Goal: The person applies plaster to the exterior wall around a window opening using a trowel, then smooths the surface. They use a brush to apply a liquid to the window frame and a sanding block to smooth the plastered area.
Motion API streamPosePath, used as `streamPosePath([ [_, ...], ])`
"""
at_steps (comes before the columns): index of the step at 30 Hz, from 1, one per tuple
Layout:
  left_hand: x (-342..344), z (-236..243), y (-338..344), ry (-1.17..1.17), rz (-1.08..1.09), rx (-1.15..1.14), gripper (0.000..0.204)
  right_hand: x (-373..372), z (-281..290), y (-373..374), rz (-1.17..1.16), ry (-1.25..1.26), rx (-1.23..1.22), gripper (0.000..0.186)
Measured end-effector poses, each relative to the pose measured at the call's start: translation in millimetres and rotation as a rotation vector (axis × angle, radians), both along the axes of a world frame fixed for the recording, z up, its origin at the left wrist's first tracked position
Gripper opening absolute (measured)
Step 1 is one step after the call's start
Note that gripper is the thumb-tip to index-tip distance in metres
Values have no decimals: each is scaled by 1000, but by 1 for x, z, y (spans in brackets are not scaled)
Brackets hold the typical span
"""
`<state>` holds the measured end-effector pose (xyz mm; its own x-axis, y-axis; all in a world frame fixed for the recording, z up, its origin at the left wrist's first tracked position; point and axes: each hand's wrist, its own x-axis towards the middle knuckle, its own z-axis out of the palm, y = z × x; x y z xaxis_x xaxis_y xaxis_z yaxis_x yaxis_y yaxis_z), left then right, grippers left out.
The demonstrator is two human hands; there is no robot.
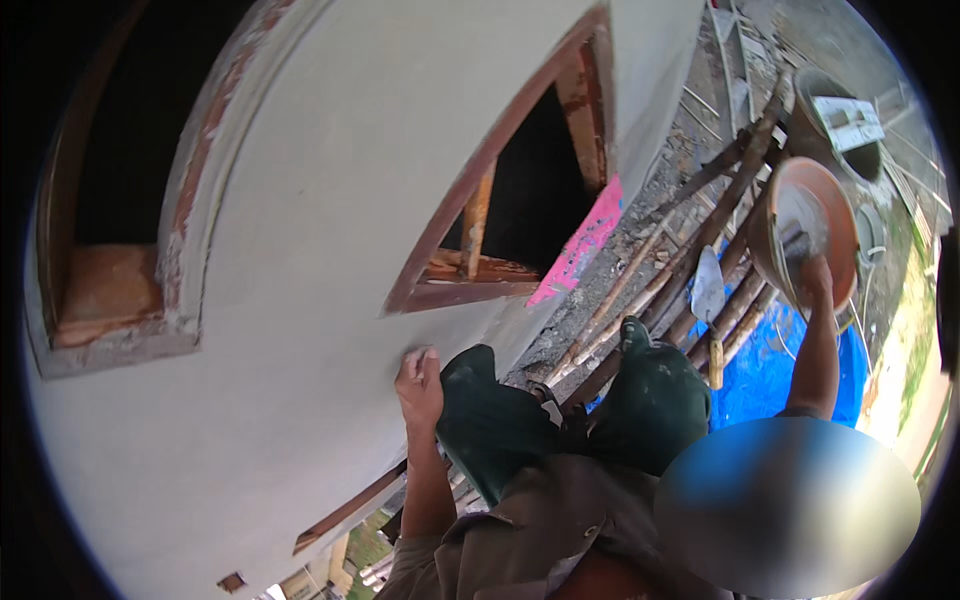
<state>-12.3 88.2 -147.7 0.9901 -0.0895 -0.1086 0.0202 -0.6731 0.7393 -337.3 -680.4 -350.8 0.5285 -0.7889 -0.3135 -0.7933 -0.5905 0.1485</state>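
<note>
My left hand (420,388) is beside the pale plastered wall (330,240), close to my left knee. Its fingers are curled in, with whitish smears on the tips, and nothing shows in them. My right arm stretches out to a reddish-brown bucket (846,222) with white, wet-looking material inside. Down in this bucket, my right hand (817,280) is closed around something dark grey (797,246), whose kind I cannot make out. A trowel (708,290) with a wooden handle lies on the poles between my right knee and the bucket.
Wooden poles (735,190) run under and ahead of me above rubble. A blue tarp (750,365) lies below on the right. Behind the bucket stands a grey bucket (812,135) with a white-smeared board (848,122) across it. The wall has a triangular window frame (440,240) and a pink strip (580,245).
</note>
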Motion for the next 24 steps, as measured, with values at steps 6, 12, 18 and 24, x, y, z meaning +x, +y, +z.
streamPosePath([
  [6,-11,19,3,10,-14,-19,30,44,103,57,-225,-180,176,36],
  [12,-4,15,1,23,-49,16,32,18,93,87,-176,-92,47,32],
  [18,-7,23,1,54,-12,37,28,57,116,120,-272,-87,105,33],
  [24,27,45,-45,-225,-397,-58,19,26,278,164,-326,-472,-162,42],
])
